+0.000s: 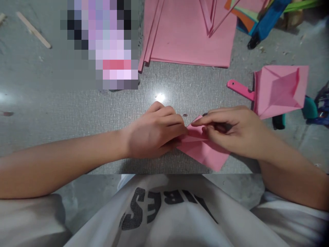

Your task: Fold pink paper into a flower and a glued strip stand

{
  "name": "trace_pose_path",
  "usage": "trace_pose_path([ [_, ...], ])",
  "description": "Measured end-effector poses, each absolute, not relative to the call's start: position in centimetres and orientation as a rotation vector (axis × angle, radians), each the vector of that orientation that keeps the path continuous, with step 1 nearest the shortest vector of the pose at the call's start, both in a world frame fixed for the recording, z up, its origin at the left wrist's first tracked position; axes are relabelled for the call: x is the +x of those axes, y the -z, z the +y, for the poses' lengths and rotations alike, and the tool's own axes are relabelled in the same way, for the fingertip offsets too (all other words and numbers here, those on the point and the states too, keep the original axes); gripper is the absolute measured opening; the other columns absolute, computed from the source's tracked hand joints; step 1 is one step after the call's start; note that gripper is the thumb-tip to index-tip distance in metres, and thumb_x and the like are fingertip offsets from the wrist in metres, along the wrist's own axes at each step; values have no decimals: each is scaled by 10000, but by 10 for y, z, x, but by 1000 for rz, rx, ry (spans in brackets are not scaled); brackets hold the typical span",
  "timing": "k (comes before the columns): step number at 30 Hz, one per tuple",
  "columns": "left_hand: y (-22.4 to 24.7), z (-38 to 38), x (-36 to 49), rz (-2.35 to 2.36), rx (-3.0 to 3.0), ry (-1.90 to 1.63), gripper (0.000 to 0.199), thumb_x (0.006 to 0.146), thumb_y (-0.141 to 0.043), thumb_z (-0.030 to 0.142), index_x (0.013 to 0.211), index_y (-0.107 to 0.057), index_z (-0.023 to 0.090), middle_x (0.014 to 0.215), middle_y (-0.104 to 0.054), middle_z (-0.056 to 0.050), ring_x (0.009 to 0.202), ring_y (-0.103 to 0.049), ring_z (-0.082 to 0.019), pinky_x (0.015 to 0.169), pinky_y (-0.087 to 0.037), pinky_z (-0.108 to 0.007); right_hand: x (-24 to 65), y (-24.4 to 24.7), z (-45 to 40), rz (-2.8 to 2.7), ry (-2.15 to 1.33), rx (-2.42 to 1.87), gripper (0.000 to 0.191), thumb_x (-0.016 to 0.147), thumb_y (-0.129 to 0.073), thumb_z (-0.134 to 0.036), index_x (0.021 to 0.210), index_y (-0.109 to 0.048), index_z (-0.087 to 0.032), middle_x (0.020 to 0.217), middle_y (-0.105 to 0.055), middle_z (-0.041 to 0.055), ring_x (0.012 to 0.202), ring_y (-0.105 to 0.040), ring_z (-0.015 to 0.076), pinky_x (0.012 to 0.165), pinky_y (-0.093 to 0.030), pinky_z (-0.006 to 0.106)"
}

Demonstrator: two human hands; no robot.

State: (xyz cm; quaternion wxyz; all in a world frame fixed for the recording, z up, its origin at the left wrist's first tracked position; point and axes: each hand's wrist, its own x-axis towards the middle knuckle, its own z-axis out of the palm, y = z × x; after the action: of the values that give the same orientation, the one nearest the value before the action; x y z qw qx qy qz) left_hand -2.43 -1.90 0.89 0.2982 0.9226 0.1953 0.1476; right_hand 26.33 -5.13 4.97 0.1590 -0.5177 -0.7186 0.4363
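A small piece of pink paper [216,156] with fold lines lies near the table's front edge, between my two hands. My left hand [160,132] is closed at the paper's left corner, its fingertips bent down and partly hidden. On the paper's upper right side rests my right hand [231,128], with thumb and index finger brought together in a pinch at the surface. Part of the paper is covered by the right hand.
Folded pink paper pieces [282,89] lie at the right over a pink-handled tool [240,90]. Large pink sheets [190,44] with narrow strips are at the back. Coloured papers and a blue item [269,24] sit back right; a wooden stick [33,29] lies back left. A blurred patch hides something.
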Motion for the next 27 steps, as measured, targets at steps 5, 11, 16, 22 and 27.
trace_pose_path([
  [5,-11,-18,-24,530,2412,-375,124,1110,-623,257,1152,-738,275,1133,-847,-10,1073,-725,-243,946,-397,-454,264,-51,-49,-2074,-1279,-1417,134,928,-762,-206,880,-870,-270,785,-793,2,641,-659,167,586,-454,329],
  [11,-9,-18,-23,521,2431,-364,117,1116,-634,280,1157,-744,291,1164,-864,0,1068,-722,-246,945,-394,-467,265,-50,-48,-2168,-1283,-1394,201,910,-702,-161,829,-852,-268,759,-772,-9,651,-658,164,610,-462,331],
  [16,-9,-18,-23,508,2436,-387,136,1094,-650,238,1181,-744,283,1161,-856,3,1052,-706,-240,936,-385,-467,266,-48,-50,-2124,-1284,-1463,151,933,-740,-203,879,-860,-276,852,-829,11,713,-714,191,640,-498,342],
  [22,-11,-18,-21,524,2425,-352,133,1113,-627,283,1154,-753,291,1184,-861,-4,1060,-701,-249,938,-380,-478,262,-48,-50,-2050,-1292,-1465,79,995,-823,-331,960,-887,-300,800,-787,7,656,-650,183,575,-457,352],
  [27,-11,-18,-21,518,2451,-377,127,1122,-640,297,1159,-761,284,1219,-861,-19,1079,-688,-257,938,-380,-476,254,-45,-49,-2039,-1100,-1422,63,984,-888,-373,958,-896,-316,872,-700,18,746,-653,191,647,-481,378],
])
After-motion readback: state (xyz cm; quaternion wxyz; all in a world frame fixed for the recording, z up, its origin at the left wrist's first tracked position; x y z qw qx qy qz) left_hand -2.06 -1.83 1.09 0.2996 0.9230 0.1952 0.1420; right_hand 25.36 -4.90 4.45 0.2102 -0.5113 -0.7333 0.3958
